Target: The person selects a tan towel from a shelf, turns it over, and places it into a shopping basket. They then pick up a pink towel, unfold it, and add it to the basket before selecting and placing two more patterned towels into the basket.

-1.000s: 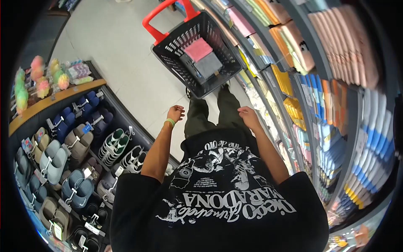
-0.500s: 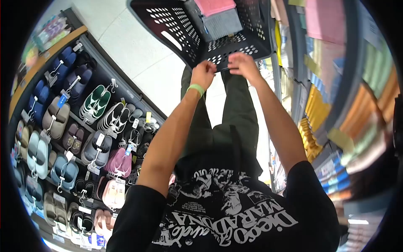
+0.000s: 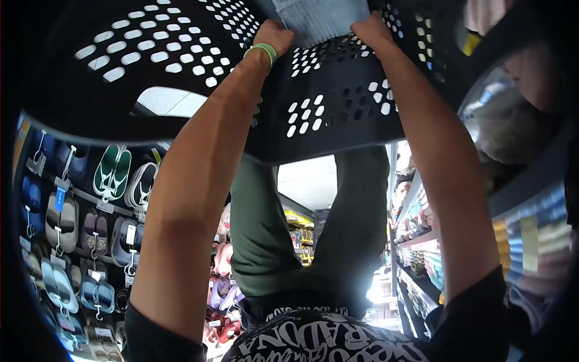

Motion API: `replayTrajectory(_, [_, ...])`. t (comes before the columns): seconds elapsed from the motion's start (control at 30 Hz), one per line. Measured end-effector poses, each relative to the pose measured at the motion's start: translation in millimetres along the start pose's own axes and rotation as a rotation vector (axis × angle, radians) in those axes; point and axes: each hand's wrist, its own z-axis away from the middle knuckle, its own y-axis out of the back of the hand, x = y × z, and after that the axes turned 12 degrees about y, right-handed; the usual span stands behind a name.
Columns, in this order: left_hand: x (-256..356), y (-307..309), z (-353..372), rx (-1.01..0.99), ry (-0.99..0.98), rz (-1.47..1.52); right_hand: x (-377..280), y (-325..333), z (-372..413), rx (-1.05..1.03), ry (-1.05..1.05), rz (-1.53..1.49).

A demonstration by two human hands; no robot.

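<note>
A black perforated shopping basket (image 3: 271,123) fills the upper view, its near rim above my thighs. Both my arms reach over that rim into it. Deep inside lies a grey-blue folded cloth (image 3: 325,21) with a ribbed look, its far part cut off by the top edge. My left hand (image 3: 274,37), with a green band at the wrist, is closed at the cloth's left edge. At its right edge my right hand (image 3: 373,31) is closed too, thumb side against the cloth. The fingertips of both hands are hidden.
Racks of slippers and clogs (image 3: 111,172) hang on the left. Shelves of folded textiles (image 3: 537,232) line the right side, close to my right arm. Pale floor (image 3: 307,181) shows between my legs.
My hands have gone from the basket's near rim to the grey-blue cloth inside. The basket now appears much larger and closer. The pink cloth is out of view.
</note>
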Motion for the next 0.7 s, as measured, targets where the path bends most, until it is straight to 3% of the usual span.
replayTrajectory(0.07, [-8.4, -10.3, -8.3, 0.031, 0.017, -0.045, 19.9, -16.4, -13.1, -0.033, 0.042, 0.034])
replayTrajectory(0.13, [-9.7, -21.3, -6.8, -0.213, 0.066, 0.085, 31.5, -27.2, -22.1, -0.015, 0.016, 0.006])
replayTrajectory(0.17, [-5.1, -27.0, -4.7, -0.225, 0.139, 0.077, 45.3, -34.2, -28.8, 0.031, 0.053, -0.068])
replayTrajectory(0.23, [-36.4, -55.3, -36.8, -0.139, 0.08, 0.084, 62.9, -47.3, -38.3, 0.122, 0.074, -0.227])
replayTrajectory(0.33, [-31.7, -51.8, -24.5, -0.136, 0.13, 0.081, 46.8, -39.3, -24.5, 0.21, 0.053, -0.142])
replayTrajectory(0.4, [-33.4, -46.6, -25.0, -0.176, 0.155, 0.091, 36.9, -36.6, -15.0, 0.193, 0.024, -0.136])
replayTrajectory(0.47, [-46.6, -44.8, -29.4, -0.03, 0.127, -0.061, 25.4, -32.0, -2.2, 0.193, -0.005, -0.161])
replayTrajectory(0.5, [-46.1, -39.9, -27.0, -0.088, 0.107, -0.021, 21.5, -27.7, 3.0, 0.104, -0.012, -0.157])
replayTrajectory(0.53, [-49.9, -39.4, -17.4, 0.02, 0.092, -0.07, 18.3, -27.1, 4.7, 0.108, -0.004, -0.161])
replayTrajectory(0.63, [-37.4, -22.5, 26.3, -0.025, 0.134, -0.073, -2.5, -7.4, 29.0, -0.139, -0.016, -0.464])
replayTrajectory(0.7, [-16.2, -8.5, 53.1, -0.054, 0.169, -0.068, 0.6, -6.4, 23.6, -0.043, 0.063, -0.38])
